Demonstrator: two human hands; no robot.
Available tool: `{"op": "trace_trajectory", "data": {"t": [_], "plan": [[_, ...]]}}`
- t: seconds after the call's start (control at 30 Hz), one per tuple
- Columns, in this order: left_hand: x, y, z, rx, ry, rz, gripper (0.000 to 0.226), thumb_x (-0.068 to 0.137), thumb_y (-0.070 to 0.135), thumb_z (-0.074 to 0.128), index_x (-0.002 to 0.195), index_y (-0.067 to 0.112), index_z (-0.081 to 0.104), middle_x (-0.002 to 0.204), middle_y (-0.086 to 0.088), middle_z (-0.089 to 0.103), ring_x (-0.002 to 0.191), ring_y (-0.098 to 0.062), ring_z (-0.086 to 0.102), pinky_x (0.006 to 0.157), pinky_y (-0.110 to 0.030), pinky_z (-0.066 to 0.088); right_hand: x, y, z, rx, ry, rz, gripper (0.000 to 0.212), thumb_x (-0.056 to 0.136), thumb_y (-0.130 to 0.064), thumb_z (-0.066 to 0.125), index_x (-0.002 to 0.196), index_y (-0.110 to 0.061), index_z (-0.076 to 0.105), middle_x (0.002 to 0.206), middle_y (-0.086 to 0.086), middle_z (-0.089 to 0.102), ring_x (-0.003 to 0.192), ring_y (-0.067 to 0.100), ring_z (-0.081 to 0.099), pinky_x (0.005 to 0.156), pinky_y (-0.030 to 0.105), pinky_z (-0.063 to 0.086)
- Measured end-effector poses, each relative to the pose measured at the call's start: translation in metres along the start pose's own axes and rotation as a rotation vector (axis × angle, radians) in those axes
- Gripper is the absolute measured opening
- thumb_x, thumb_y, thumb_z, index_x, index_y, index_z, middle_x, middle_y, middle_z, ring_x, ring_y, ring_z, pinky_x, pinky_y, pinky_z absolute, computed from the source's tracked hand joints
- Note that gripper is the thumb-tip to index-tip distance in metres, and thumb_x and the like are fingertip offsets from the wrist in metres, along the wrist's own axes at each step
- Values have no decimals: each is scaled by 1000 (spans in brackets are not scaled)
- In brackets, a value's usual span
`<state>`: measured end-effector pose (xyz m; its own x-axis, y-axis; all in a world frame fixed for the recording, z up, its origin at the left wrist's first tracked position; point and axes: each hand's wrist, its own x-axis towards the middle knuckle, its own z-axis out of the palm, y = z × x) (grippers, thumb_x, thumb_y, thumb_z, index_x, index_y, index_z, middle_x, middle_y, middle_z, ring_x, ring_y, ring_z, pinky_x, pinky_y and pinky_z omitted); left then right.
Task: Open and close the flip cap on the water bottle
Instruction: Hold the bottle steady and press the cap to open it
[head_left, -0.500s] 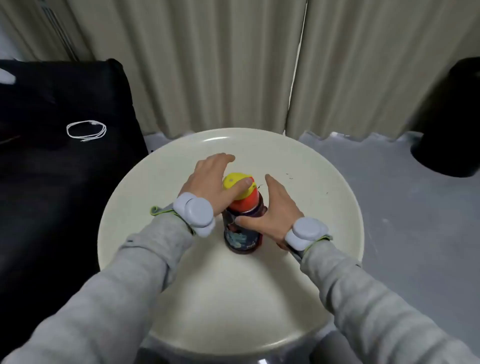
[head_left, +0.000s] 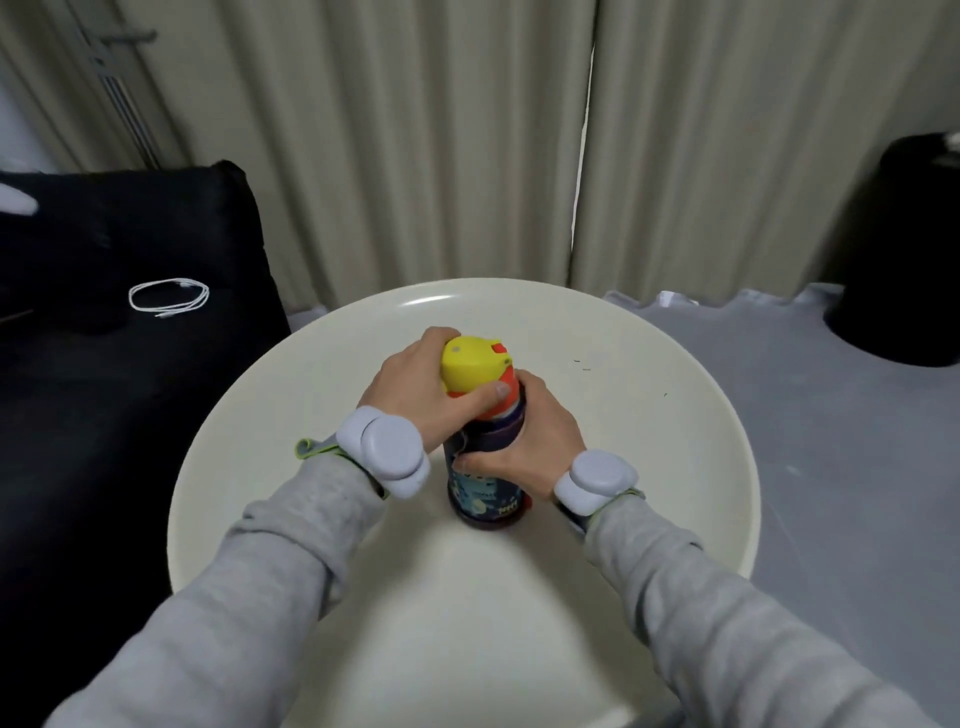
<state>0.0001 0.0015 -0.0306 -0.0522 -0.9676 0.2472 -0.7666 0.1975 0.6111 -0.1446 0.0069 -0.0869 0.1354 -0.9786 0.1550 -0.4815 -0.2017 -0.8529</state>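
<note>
At the left edge of the frame a coiled white cable (head_left: 169, 295) lies on a black upholstered seat (head_left: 130, 364), well apart from the work. In the centre, a round cream table (head_left: 649, 467) carries the water bottle (head_left: 485, 483), which stands upright just above the middle of the frame.

The left hand (head_left: 415, 387) is wrapped around the bottle's neck from the left, thumb laid across the orange collar (head_left: 498, 408) just under the yellow flip cap (head_left: 470, 364), fingers curling behind out of sight. The cap looks seated shut, with a small orange catch at its upper right edge. To the right, the right hand (head_left: 530, 441) is clasped around the dark printed body, thumb pressed on the near side. Both wrists wear grey pod-shaped bands. A black cylindrical bin (head_left: 904, 249) stands at the far right.

The bottle looks like rigid, smooth plastic or coated metal; whether it is full cannot be told. The body probably needs a firm clamp, as the right hand gives, since a spring cap may jerk the bottle. The catch seems the likeliest place to press.
</note>
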Motion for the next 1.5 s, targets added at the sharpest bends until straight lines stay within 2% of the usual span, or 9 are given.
{"op": "trace_trajectory", "data": {"t": [0.13, 0.3, 0.4, 0.53, 0.73, 0.93, 1.2, 1.33, 1.5], "plan": [[1, 9, -4, -15, 6, -25, 55, 61, 54, 69, 105, 26, 50, 85, 4, 56, 78, -24, 60, 69, -36, 52, 1, 1, 1, 22, 3, 36, 80, 35, -55, 76, 102, -44, 33, 88, -27, 51, 71, -15, 46, 52, 3, 36], [11, 22, -20, -69, 135, -79, 50, 60, 55, 68, 100, 31, 51, 73, 13, 52, 76, -19, 50, 55, -20, 32, 3, 1, 2, -23, 7, 34, 78, 39, -54, 76, 101, -42, 30, 84, -25, 50, 71, 2, 49, 50, 3, 34], [13, 27, -22, -68, 131, -63, 50, 55, 57, 70, 97, 36, 52, 71, 23, 47, 71, -13, 50, 57, -18, 32, 5, 3, 4, -11, 6, 25, 75, 42, -52, 78, 100, -41, 32, 83, -24, 52, 66, -7, 49, 49, 4, 34], [8, 29, -8, -53, 70, -32, 46, 53, 52, 71, 93, 38, 53, 85, 7, 60, 80, -17, 55, 63, -23, 39, 6, 4, 3, 27, -4, 28, 73, 41, -49, 77, 100, -40, 35, 85, -24, 54, 67, -11, 49, 47, 6, 35], [10, 24, 5, 9, 20, -41, 52, 50, 54, 68, 97, 36, 52, 94, -1, 63, 88, -24, 57, 73, -36, 49, 6, 6, 3, 61, 1, 47, 77, 42, -50, 79, 104, -36, 36, 93, -17, 57, 79, 8, 58, 61, 24, 45], [9, 18, 4, -35, 23, -26, 46, 52, 55, 69, 90, 43, 47, 90, 4, 60, 83, -19, 54, 61, -23, 36, 7, 10, 6, 58, 12, 64, 81, 45, -46, 81, 113, -31, 40, 102, -10, 60, 85, 15, 61, 72, 34, 52], [8, 10, -10, -76, -133, 75, 49, 64, 29, 76, 105, 40, 50, 88, 19, 53, 76, 0, 53, 47, -2, 40, 6, 11, 7, 61, 17, 53, 84, 45, -49, 80, 115, -30, 39, 105, -7, 61, 87, 18, 61, 74, 36, 53], [10, 4, -15, -79, -180, 81, 51, 68, 22, 73, 107, 40, 46, 104, 3, 58, 91, -17, 58, 59, -11, 47, 5, 10, 7, 73, 16, 46, 84, 46, -51, 81, 115, -32, 36, 104, -8, 60, 86, 14, 61, 72, 32, 52], [12, 10, -11, 85, -198, 144, 68, 67, 37, 72, 126, 31, 39, 106, 10, 49, 90, -13, 48, 72, -17, 35, 5, 11, 7, 87, 1, 46, 78, 46, -48, 81, 105, -40, 31, 99, -12, 58, 79, 3, 57, 58, 18, 43]]}}
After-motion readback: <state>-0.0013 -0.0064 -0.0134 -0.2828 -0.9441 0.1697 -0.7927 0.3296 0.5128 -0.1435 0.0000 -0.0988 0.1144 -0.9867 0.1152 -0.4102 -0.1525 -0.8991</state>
